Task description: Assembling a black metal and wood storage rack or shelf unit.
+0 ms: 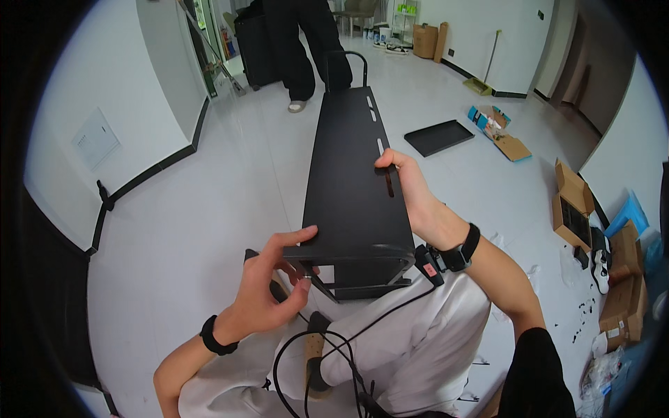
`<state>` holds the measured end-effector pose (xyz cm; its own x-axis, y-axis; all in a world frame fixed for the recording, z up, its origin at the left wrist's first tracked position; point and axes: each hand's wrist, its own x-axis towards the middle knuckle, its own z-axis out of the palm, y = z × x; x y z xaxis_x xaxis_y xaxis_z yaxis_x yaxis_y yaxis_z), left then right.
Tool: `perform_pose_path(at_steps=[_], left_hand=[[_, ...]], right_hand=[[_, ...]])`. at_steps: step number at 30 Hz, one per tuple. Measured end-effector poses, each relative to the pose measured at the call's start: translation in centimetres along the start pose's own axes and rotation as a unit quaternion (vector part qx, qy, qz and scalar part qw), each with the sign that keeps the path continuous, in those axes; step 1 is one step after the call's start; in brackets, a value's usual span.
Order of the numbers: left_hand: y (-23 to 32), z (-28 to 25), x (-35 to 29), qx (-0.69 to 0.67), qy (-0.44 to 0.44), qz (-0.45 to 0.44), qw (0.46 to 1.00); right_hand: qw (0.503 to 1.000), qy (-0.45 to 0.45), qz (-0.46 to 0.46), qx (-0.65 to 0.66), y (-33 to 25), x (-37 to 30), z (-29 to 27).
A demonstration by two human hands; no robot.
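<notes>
Straight ahead: a black metal rack point(348, 181). Pinched at its near left corner by the left hand point(261, 285), thumb below; clasped along its right edge by the right hand point(412, 187), thumb on top, other fingers hidden. Beyond, rightward: black tray point(439, 137).

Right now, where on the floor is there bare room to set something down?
The widest bare patch of floor lies between the dark skirting along the left wall and the black slotted panel. A smaller one lies between the black tray, the right hand and the open cardboard box. The view's right edge is crowded with cartons, a shoe and plastic.
</notes>
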<state>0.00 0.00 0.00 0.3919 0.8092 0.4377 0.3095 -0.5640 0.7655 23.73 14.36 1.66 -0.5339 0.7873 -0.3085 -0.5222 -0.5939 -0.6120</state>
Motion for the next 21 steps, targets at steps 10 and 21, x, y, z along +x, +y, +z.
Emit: perform_pose_path(at_steps=[10,21], left_hand=[[-0.6,0.5,0.1,-0.021,0.018,0.014,1.000],[0.9,-0.4,-0.1,-0.001,-0.021,-0.049,0.999]], right_hand=[[1.000,0.007,0.028,0.003,0.0,0.0,-0.6],[1.000,-0.009,0.013,-0.005,0.2,-0.4,0.0]])
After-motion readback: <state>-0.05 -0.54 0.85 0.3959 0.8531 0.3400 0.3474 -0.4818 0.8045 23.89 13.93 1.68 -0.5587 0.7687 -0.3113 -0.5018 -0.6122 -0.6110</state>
